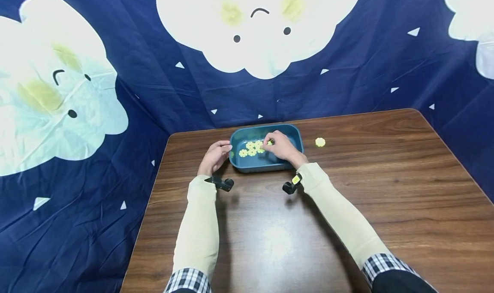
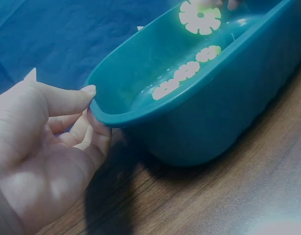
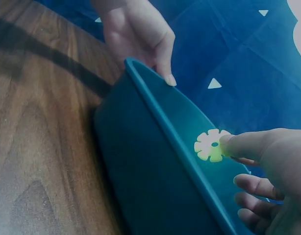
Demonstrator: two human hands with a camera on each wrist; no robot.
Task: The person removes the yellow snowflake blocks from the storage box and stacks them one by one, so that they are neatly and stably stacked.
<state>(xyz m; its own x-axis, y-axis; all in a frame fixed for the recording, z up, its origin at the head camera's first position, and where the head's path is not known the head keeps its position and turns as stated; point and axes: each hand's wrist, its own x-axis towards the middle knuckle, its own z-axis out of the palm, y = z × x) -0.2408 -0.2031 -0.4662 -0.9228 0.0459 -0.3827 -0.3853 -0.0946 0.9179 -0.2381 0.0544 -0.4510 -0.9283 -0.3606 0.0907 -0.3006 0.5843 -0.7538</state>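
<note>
A teal plastic basin (image 1: 266, 169) with rounded corners stands on the table. My left hand (image 1: 214, 156) pinches its left end, thumb over the rim (image 2: 104, 117) and fingers beneath it in the left wrist view. Over the inside of the basin, my right hand (image 1: 283, 146) pinches a yellow flower-shaped disc (image 3: 203, 148) by its edge, between thumb and a finger; its other fingers are bent and hold nothing. Several similar flower discs (image 1: 251, 152) lie on the basin floor. Some of the floor is hidden beneath my right hand.
One more yellow flower disc (image 1: 320, 142) lies on the wooden table (image 1: 386, 177), right of the basin. A dark blue cloth (image 1: 146, 87) with white clouds hangs behind and to the left. Small black cameras (image 1: 227, 184) are strapped to both wrists.
</note>
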